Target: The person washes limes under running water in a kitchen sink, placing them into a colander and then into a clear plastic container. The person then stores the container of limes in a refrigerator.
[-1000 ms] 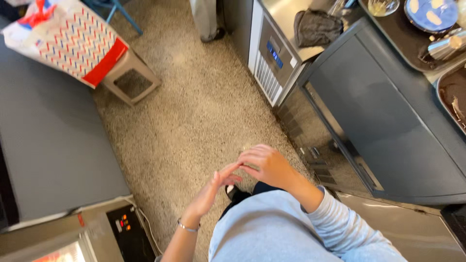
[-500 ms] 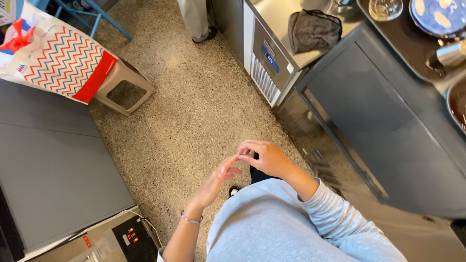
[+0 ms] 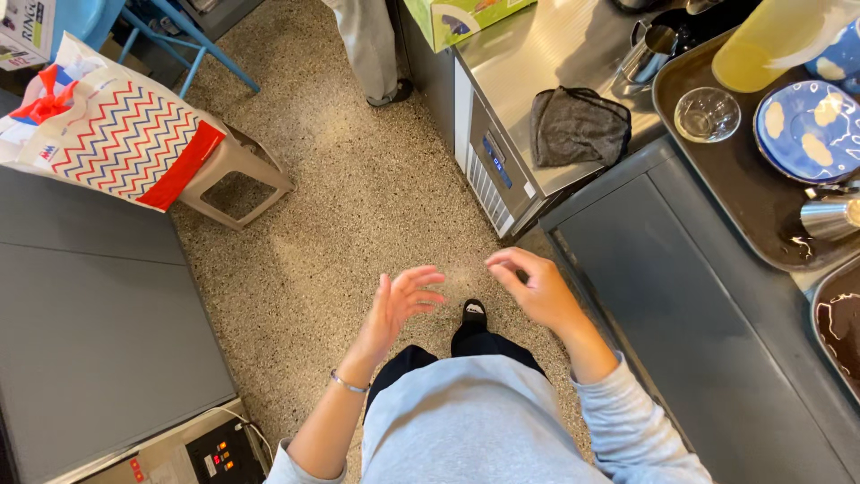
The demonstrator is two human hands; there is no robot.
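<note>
Person stands in a narrow aisle, both hands raised in front of the waist over the speckled floor (image 3: 358, 215). Left hand (image 3: 400, 302) is open, fingers (image 3: 421, 280) spread apart, palm turned toward the other hand, a thin bracelet (image 3: 348, 384) on the wrist. Right hand (image 3: 536, 289) is loosely curled, thumb and forefinger nearly meeting; nothing visible between them, though something tiny cannot be ruled out. Hands are near each other, not touching.

Risk, as a judgement: the dark bench (image 3: 681, 296) edge sits just beside the right hand, so a quick sideways swing could knock the knuckles. Further along, the dark tray (image 3: 717, 179) carries a clear glass (image 3: 707, 114), a blue plate (image 3: 811, 130) and a metal cup (image 3: 829, 217) close together; a careless reach there could tip the glass.

Nearest things to the fingers: the bench on the right, and the person's black shoe (image 3: 473, 314) on the floor between and below the hands. A grey cloth (image 3: 578, 125) lies on the steel counter (image 3: 537, 54), well apart. A zigzag-patterned bag (image 3: 116, 143) rests on a stool (image 3: 237, 170), far left. Another person's leg (image 3: 365, 45) stands beyond.
</note>
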